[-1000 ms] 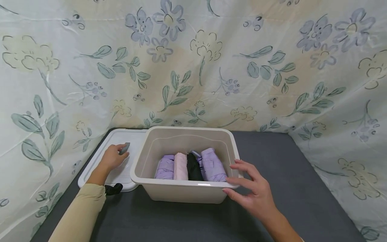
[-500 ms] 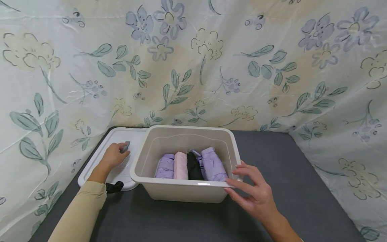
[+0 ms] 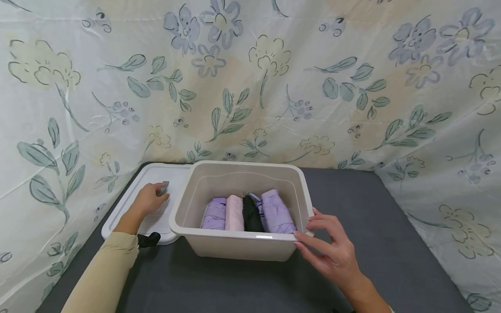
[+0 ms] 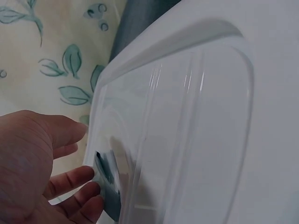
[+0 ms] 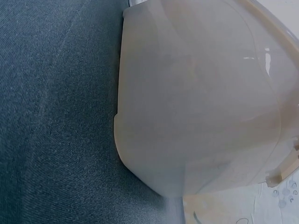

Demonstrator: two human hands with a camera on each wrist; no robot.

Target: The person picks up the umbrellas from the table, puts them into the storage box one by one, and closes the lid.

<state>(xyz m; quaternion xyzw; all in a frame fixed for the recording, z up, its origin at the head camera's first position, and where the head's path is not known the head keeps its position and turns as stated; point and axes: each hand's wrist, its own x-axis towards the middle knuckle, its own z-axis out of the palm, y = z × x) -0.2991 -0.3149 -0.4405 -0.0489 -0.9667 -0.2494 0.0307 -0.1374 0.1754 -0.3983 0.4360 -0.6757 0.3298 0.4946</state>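
A beige plastic storage bin [image 3: 242, 245] stands in the middle of the table. Several rolled garments lie side by side inside it: a lilac roll [image 3: 214, 214], a pink roll [image 3: 234, 213], a black roll [image 3: 252, 215] and another lilac roll [image 3: 277, 212]. My right hand [image 3: 330, 250] holds the bin's near right corner, thumb below the rim and fingers over it. On the white lid [image 4: 275, 116], my left hand [image 3: 148, 200] has its fingers against a small grey piece [image 4: 108, 186]. In the left wrist view the thumb is apart from this piece, whose kind is unclear.
The lid lies flat left of the bin, which overlaps its right side. Dark grey cloth [image 3: 352, 208] covers the table. A floral curtain [image 3: 235, 100] hangs behind it and along both sides.
My right hand has shifted slightly to the right at the bin's corner. The left hand, the bin and the rolls stay nearly where they were.
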